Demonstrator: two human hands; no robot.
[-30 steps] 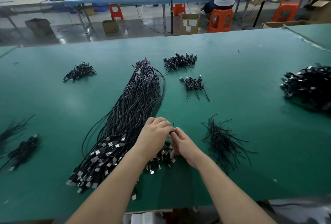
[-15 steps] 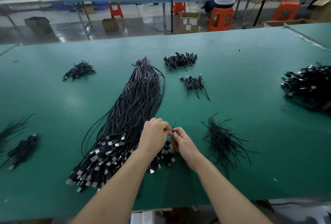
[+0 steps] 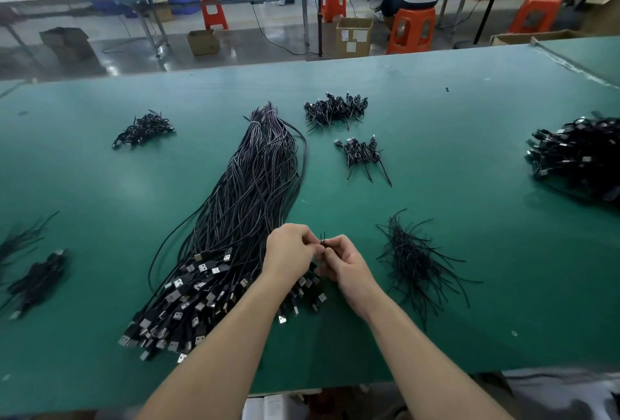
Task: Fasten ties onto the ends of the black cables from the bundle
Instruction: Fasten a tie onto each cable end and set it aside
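No writing on anything before you can be read; the white labels on the cardboard box (image 3: 354, 36) across the aisle are too small to make out.

Your left hand (image 3: 291, 253) and right hand (image 3: 345, 263) meet just above the near end of the bundle (image 3: 241, 218), fingers of both curled and pinching a thin black tie (image 3: 322, 240) between them; its short tip sticks up between your fingertips. Whether a cable end sits inside that pinch is hidden by your fingers.

The bundle is a long sheaf of slim, matte black cables lying on the green, felt-like table (image 3: 469, 252), narrow at the far end and fanning toward you into a mass of rectangular plugs (image 3: 181, 302) with shiny metal tips. Just right of your right hand lies a loose, wiry heap of ties (image 3: 412, 255). Small knotted cable clumps sit farther off: two beyond the bundle's right side (image 3: 335, 109) (image 3: 360, 151), one to its left (image 3: 142, 127), and a bigger glossy pile (image 3: 577, 158) at the right edge.
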